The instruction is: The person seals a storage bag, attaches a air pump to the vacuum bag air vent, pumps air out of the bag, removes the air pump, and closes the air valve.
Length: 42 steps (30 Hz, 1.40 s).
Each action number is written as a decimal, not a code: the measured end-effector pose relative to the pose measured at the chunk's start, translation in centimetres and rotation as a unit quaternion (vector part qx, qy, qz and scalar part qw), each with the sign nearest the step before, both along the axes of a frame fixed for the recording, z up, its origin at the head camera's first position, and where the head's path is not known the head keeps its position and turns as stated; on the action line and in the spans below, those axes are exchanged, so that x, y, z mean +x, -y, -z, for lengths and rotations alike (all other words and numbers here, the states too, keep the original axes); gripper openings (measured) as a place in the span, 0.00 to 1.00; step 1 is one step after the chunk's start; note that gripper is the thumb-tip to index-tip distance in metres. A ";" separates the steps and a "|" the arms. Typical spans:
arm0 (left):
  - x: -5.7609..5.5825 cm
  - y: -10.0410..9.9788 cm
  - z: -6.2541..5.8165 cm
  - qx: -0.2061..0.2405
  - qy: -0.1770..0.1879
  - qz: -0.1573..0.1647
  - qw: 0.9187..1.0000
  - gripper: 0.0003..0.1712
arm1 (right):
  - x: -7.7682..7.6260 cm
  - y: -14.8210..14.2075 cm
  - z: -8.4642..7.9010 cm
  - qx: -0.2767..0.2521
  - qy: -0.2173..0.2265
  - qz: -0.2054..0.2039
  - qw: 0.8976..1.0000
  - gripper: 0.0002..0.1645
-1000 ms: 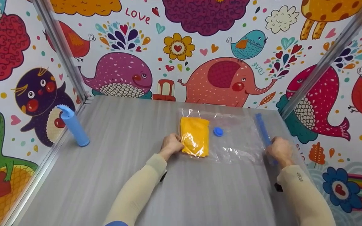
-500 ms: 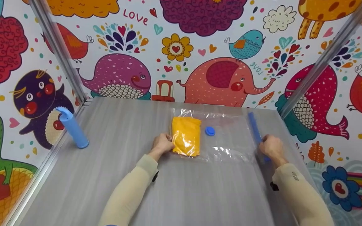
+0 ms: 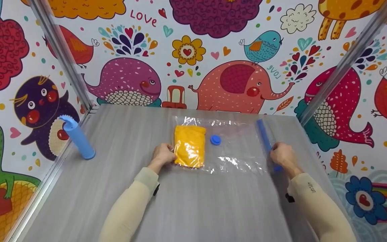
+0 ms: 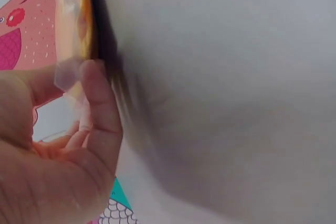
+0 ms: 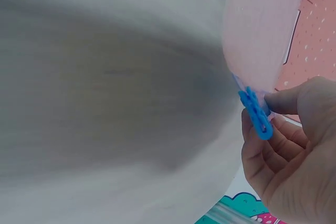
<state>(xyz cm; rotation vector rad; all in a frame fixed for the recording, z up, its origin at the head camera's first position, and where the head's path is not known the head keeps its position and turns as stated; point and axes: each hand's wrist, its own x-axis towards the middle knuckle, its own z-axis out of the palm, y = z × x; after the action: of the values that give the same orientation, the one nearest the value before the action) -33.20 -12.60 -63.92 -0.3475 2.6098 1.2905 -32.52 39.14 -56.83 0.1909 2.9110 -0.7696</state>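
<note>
Ideally, use the grey table as your flat backing, letting the clear bag lie along it with both ends level, so the film doesn't buckle. The bag sits near the far edge, between your hands. The yellow bundle shows through the film at its left end; shift bag and bundle as one, or the contents may bunch up. The light-blue bottle-shaped thing stands well apart on your left, out of your way. At the bag's right end runs the blue strip; your right hand pinches the bag there between thumb and finger, while your left hand pinches the film's edge just beside the bundle. Light, even tension from both should be enough; pulling hard could stretch the film. Leave the round blue disc facing up and unpressed
</note>
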 end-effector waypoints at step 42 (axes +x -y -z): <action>6.2 9.7 -5.6 -0.016 0.001 -0.057 0.998 0.26 | -0.1 9.2 1.3 -0.125 -0.007 -0.016 0.992 0.10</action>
<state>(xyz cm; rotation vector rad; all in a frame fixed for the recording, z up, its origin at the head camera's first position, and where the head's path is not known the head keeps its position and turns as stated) -27.03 -22.28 -58.35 -0.5087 2.6446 1.2835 -32.62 29.98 -58.16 0.1145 2.7878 -1.1213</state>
